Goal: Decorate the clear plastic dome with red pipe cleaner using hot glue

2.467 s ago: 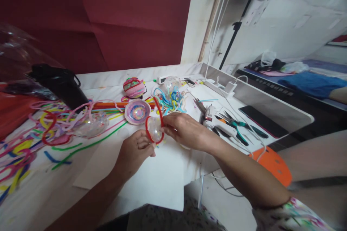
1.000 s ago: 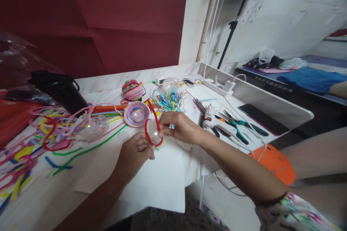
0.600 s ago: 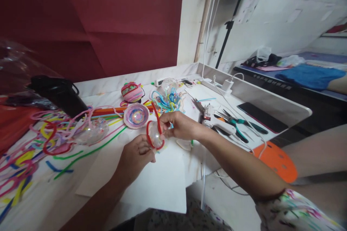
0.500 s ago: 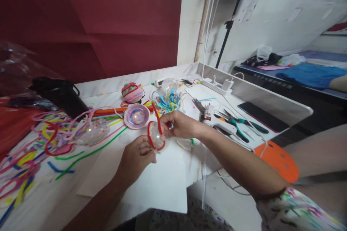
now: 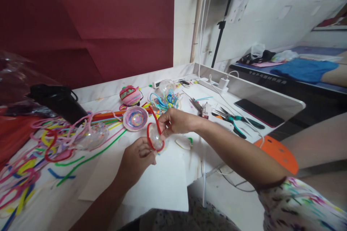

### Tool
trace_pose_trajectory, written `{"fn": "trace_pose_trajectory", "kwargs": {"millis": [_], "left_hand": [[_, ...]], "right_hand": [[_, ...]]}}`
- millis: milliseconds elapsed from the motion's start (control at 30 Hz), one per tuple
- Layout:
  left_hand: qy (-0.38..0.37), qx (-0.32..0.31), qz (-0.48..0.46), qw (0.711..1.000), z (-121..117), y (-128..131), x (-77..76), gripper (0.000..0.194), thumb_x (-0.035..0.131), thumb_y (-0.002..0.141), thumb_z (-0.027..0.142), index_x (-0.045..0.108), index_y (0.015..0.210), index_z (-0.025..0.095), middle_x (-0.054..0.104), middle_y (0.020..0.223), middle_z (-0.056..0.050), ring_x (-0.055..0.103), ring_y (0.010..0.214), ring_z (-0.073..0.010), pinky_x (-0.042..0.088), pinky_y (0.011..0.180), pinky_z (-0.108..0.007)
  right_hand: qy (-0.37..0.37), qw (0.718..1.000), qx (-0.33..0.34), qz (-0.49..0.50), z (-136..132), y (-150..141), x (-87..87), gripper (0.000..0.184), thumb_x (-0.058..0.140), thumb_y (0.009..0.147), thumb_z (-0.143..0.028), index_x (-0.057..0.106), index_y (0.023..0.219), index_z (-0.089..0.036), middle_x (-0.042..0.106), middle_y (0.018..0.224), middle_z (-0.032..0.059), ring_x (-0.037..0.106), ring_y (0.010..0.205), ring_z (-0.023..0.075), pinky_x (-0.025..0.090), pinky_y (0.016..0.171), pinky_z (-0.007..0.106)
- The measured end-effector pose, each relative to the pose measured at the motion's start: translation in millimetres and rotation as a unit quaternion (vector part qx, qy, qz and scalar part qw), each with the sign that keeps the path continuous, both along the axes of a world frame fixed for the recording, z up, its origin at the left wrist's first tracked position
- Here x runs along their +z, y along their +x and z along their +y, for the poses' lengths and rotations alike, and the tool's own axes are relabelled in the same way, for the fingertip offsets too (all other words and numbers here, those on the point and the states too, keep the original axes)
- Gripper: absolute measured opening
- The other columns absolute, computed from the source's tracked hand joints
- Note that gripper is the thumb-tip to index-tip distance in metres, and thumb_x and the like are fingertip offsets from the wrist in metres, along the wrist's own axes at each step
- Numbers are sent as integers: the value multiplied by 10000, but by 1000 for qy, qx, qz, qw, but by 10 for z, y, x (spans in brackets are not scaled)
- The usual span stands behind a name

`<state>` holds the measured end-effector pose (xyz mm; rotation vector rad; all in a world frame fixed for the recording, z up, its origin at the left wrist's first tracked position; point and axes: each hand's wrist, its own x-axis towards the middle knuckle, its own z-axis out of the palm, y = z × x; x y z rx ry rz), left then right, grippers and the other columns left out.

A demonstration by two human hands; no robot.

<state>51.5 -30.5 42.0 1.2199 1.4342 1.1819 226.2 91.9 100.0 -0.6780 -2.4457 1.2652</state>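
Note:
Above a white sheet (image 5: 151,184), my left hand (image 5: 137,157) is closed on the lower left edge of a small clear plastic dome (image 5: 155,139). A red pipe cleaner (image 5: 149,133) curves along the dome's rim, and its loose end sticks up. My right hand (image 5: 176,122) pinches the red pipe cleaner at the dome's right side; its fingertips are partly hidden. Just behind the dome lies a bowl-shaped half (image 5: 135,118) lined with coloured rings. A pale clear piece with a green edge (image 5: 184,143) rests below my right hand.
Tangled pipe cleaners (image 5: 27,166) cover the left side, near a black bottle (image 5: 56,103). At the back are a pink striped ball (image 5: 131,95) and blue pipe cleaners (image 5: 168,101). To the right lie a glue gun (image 5: 207,110), pliers (image 5: 235,124) and a phone (image 5: 258,112).
Both hands keep hold of the dome and red pipe cleaner, with only small shifts. The view has turned slightly right. The pale piece under my right hand has come into sight.

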Motion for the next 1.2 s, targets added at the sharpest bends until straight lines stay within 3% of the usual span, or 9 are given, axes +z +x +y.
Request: {"fn": "trace_pose_trajectory", "kwargs": {"millis": [267, 600, 800, 1200], "left_hand": [[-10, 7, -10, 1000, 5, 19, 26, 167, 683, 584, 208, 628, 739, 179, 661, 561, 50, 590, 468, -108, 472, 504, -223], [7, 25, -44, 999, 33, -17, 12, 170, 721, 620, 189, 640, 768, 166, 677, 574, 36, 587, 479, -108, 465, 517, -229], [8, 29, -51, 998, 38, -9, 20, 170, 713, 615, 186, 649, 771, 163, 673, 551, 39, 583, 479, -103, 455, 523, -219], [4, 27, -53, 998, 4, 4, 78, 195, 745, 611, 214, 649, 773, 166, 675, 584, 34, 579, 493, -110, 435, 528, -234]], "right_hand": [[-1, 999, 34, 18, 28, 62, -21, 162, 764, 749, -195, 652, 657, -123, 546, 594, -43, 450, 596, 98, 364, 576, 225], [12, 995, -52, 83, -107, 71, -74, 162, 769, 765, -157, 631, 681, -135, 546, 612, -51, 468, 586, 93, 357, 566, 214], [81, 990, -106, 38, -221, 62, -103, 177, 832, 722, -91, 704, 839, -125, 630, 709, -25, 552, 663, 119, 396, 634, 231], [168, 977, -129, 12, -322, 32, -171, 141, 787, 754, -34, 681, 751, -128, 629, 766, 7, 553, 694, 130, 386, 657, 242]]}}
